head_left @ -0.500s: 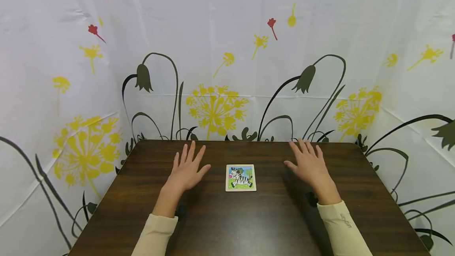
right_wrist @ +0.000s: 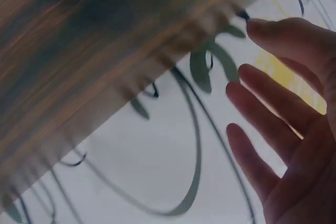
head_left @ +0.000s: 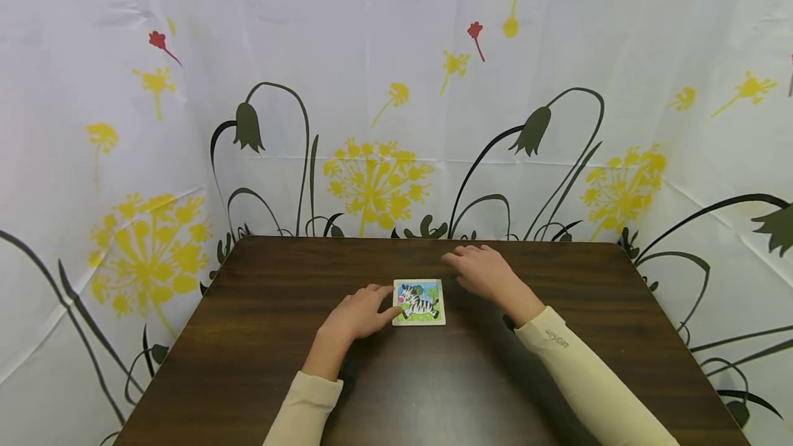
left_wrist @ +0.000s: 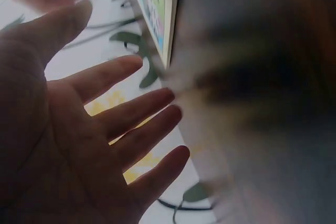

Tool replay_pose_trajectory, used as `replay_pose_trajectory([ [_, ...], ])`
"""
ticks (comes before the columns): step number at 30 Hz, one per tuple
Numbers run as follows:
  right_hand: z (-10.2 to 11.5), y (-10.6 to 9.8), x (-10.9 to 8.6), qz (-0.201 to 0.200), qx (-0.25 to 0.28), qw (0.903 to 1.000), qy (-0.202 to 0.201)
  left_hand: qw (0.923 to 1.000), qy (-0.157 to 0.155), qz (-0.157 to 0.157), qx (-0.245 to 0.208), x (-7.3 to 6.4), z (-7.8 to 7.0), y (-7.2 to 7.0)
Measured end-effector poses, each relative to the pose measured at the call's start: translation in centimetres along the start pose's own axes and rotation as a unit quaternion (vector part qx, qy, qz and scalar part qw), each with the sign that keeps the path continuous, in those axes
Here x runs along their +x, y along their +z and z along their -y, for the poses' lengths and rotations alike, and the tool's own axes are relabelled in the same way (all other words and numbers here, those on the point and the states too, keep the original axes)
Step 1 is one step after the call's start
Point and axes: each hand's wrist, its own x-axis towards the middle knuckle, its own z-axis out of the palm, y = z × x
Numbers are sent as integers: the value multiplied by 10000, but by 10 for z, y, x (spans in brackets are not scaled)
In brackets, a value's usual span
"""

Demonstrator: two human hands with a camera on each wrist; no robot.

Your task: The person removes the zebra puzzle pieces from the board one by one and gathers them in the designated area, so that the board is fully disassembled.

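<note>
A square zebra picture puzzle (head_left: 420,305) with a pale wooden frame lies flat on the dark table. At its left edge is my left hand (head_left: 361,314), thumb overlapping the lower left of the picture in the head view. The left wrist view shows the left fingers (left_wrist: 142,124) spread and slightly bent, with nothing held, and the puzzle's edge beyond them. My right hand (head_left: 486,272) hovers behind and to the right of the puzzle, its fingers (right_wrist: 257,108) loosely bent and holding nothing in the right wrist view.
The brown wood-grain table (head_left: 260,363) reaches back to a white curtain (head_left: 372,33) printed with yellow and green flowers. The same curtain hangs along both sides. Cream sleeves (head_left: 576,363) cover both forearms.
Both hands have moved inward toward the puzzle, the left to its left edge, the right to behind its right side. Fingers that were spread straight are now more bent. The puzzle stays put.
</note>
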Motion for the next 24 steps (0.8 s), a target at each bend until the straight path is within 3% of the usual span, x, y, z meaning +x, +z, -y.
replay_pose_trajectory([
  [8, 25, 20, 31, 824, 673, 9928, -548, 9994, 97, 324, -15, 2, -8, 15],
  [20, 39, 26, 55, 1495, 758, 9820, -871, 9987, 6, 455, 240, 1, -10, 10],
  [24, 42, 26, 60, 1655, 389, 9798, -1056, 9986, 79, 482, 208, 1, -11, 14],
])
